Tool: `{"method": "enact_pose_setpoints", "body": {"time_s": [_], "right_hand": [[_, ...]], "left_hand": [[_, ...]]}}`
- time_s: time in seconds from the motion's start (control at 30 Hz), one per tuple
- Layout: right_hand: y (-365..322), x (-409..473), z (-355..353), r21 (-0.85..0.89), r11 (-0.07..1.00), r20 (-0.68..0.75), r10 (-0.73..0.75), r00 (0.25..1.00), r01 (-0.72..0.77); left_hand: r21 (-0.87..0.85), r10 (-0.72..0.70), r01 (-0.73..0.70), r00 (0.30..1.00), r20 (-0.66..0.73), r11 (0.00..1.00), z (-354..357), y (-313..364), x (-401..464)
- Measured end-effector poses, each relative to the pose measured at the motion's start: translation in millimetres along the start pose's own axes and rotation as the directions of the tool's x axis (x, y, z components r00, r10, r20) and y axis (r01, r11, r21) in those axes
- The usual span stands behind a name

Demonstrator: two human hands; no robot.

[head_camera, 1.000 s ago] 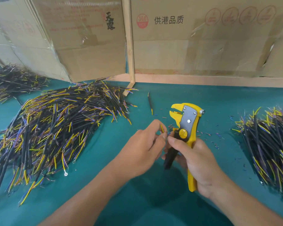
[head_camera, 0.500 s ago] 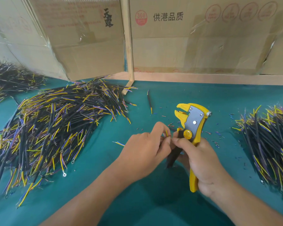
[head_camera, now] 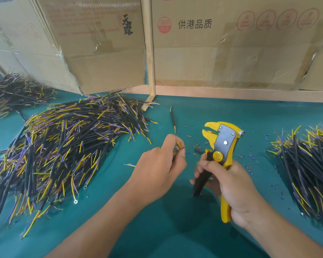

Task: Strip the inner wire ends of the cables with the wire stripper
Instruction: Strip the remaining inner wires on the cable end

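My right hand (head_camera: pixel 229 185) grips the handles of a yellow wire stripper (head_camera: pixel 221 144), held upright with its jaws pointing left and nothing visible between them. My left hand (head_camera: pixel 160 168) pinches a cable whose yellow and purple inner wire ends (head_camera: pixel 179 145) stick up between thumb and forefinger; most of the cable is hidden in my fist. The wire ends sit about a hand's width left of the stripper's jaws. A large pile of black cables (head_camera: pixel 63 146) lies at the left and a second pile (head_camera: pixel 309 168) at the right.
The work surface is a teal mat (head_camera: pixel 194 112) scattered with small insulation scraps (head_camera: pixel 250 159). One loose cable (head_camera: pixel 172 118) lies beyond my hands. Cardboard boxes (head_camera: pixel 231 53) and a wooden post (head_camera: pixel 149 53) stand along the back. Another cable heap (head_camera: pixel 13 92) lies far left.
My hands have drawn apart: the left hand carried the cable leftward away from the stripper, which my right hand keeps upright in about the same place.
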State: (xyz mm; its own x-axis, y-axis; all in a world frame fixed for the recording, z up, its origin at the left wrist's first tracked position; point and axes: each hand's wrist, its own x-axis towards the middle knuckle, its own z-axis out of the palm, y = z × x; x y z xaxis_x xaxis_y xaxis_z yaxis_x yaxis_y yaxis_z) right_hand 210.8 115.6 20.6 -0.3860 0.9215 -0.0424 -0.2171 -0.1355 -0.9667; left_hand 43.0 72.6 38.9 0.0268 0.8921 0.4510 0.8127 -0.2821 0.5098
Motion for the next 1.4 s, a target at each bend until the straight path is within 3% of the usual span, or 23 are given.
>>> {"method": "enact_pose_setpoints", "body": {"time_s": [0.17, 0.3, 0.43, 1.4], "right_hand": [[-5.3, 0.6, -2.3, 0.136, 0.974, 0.179, 0.158, 0.971, -0.184], [-9.3, -1.8, -6.0, 0.089, 0.951, 0.298, 0.257, 0.919, -0.295], [-9.4, -5.6, -5.9, 0.04, 0.953, 0.412, 0.258, 0.874, -0.3], [-6.0, -6.2, -8.7, 0.046, 0.938, 0.579, 0.254, 0.775, -0.342]], "left_hand": [[-0.153, -0.033, 0.027, 0.999, -0.038, 0.988, -4.0, -6.3, 2.0], [-0.356, -0.081, 0.057, 0.995, -0.053, 0.933, -6.1, -10.7, 4.2], [-0.409, -0.103, 0.077, 0.994, -0.042, 0.909, -6.7, -12.6, 4.8], [-0.361, -0.016, 0.044, 0.997, 0.079, 0.931, -13.0, -17.6, 3.3]]}}
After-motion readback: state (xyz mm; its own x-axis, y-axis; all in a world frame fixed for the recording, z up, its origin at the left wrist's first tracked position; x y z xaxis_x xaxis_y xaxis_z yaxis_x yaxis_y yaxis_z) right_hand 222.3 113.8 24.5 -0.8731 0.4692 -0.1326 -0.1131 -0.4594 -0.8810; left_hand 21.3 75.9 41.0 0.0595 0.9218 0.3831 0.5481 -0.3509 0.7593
